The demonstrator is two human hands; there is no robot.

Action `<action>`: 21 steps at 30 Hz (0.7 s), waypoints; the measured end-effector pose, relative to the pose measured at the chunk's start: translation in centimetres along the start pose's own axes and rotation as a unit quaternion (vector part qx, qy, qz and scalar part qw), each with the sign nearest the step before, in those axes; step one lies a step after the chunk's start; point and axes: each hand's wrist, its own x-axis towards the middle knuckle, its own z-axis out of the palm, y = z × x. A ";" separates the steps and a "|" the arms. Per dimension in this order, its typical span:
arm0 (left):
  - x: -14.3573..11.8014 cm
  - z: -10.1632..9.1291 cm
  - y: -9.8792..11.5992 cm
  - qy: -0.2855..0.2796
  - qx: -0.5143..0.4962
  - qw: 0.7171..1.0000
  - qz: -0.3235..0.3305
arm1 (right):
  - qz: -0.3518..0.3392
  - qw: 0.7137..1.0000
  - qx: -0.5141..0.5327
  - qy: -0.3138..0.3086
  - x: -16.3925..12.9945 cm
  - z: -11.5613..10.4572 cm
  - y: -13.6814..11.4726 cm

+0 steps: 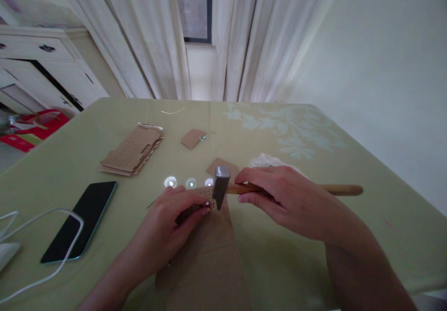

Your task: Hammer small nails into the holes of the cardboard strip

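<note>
My right hand (275,190) grips a hammer (335,189) by its wooden handle. The metal head is over a brown piece with punched holes (204,191). Close to the hammer head, the thumb and forefinger of my left hand (178,213) are pinched around something small with a bright round top (207,203), too small to name. Under both lies a long flat brown strip (209,264) that runs toward me. Three small round shiny discs or reflections (190,183) show just beyond my left hand.
A stack of perforated brown cards (134,148) lies at the back left. Brown squares (193,138) sit behind the hammer, and crumpled clear plastic (270,160) lies beyond my right hand. At left, a phone (82,222) has a white cable (52,210) across it. The tabletop (293,264) is pale green.
</note>
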 end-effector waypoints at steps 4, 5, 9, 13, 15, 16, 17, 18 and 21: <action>-0.1 0.0 0.1 -0.003 -0.001 1.000 0.001 | -0.002 1.000 0.012 0.020 -0.1 -0.1 -0.1; -0.1 0.0 0.1 -0.002 -0.003 1.000 0.004 | -0.007 0.999 0.018 0.030 -0.1 -0.1 -0.1; 0.0 0.1 0.1 0.002 -0.001 1.000 0.005 | -0.034 0.994 0.051 0.087 -0.3 -0.3 -0.2; 0.1 0.2 0.1 -0.010 0.007 1.000 0.008 | -0.044 0.993 0.066 0.082 -0.2 -0.1 -0.4; 0.1 0.2 0.0 -0.016 0.007 1.000 0.013 | -0.043 0.995 0.062 0.067 -0.2 -0.1 -0.5; 0.1 0.2 0.0 -0.014 0.007 1.000 0.014 | -0.042 0.995 0.062 0.066 -0.2 -0.1 -0.5; 0.0 0.2 0.0 -0.010 0.007 1.000 0.014 | -0.042 0.995 0.063 0.070 -0.2 -0.1 -0.5; -0.1 0.2 -0.1 -0.006 0.008 1.000 0.014 | -0.042 0.994 0.067 0.077 -0.3 -0.1 -0.5; -0.1 0.3 -0.1 -0.003 0.015 1.000 0.016 | -0.047 0.991 0.082 0.093 -0.4 -0.1 -0.6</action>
